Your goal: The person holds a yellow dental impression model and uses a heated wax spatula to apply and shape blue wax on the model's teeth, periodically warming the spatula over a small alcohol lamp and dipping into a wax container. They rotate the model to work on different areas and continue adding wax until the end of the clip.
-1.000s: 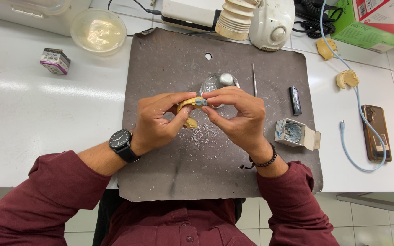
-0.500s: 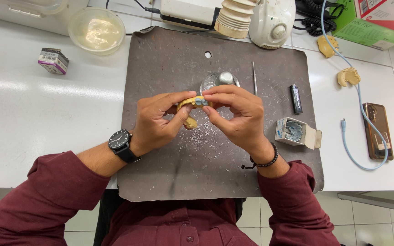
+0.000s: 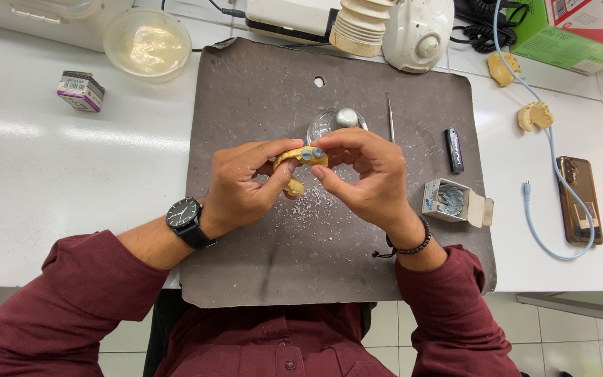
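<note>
Both hands hold a small yellow dental cast [image 3: 300, 159] above the middle of a dark grey work mat [image 3: 259, 91]. Two grey caps sit on top of the cast. My left hand [image 3: 242, 187] grips its left side with thumb and fingers. My right hand [image 3: 364, 178] pinches the right side, its fingertips at the grey caps. A black wristwatch [image 3: 186, 220] is on the left wrist and a dark bead bracelet [image 3: 413, 248] on the right. White crumbs lie on the mat under the hands.
On the mat: a small glass dish with a metal knob [image 3: 335, 122], a thin metal tool [image 3: 390, 117], a black lighter [image 3: 453, 149], an open small box [image 3: 453, 201]. Off the mat: plastic bowl [image 3: 146, 43], small box [image 3: 80, 91], two yellow casts [image 3: 535, 115], phone with blue cable [image 3: 579, 199], white machine [image 3: 420, 24].
Both hands stay in place on the cast; only the fingertips shift slightly around it.
</note>
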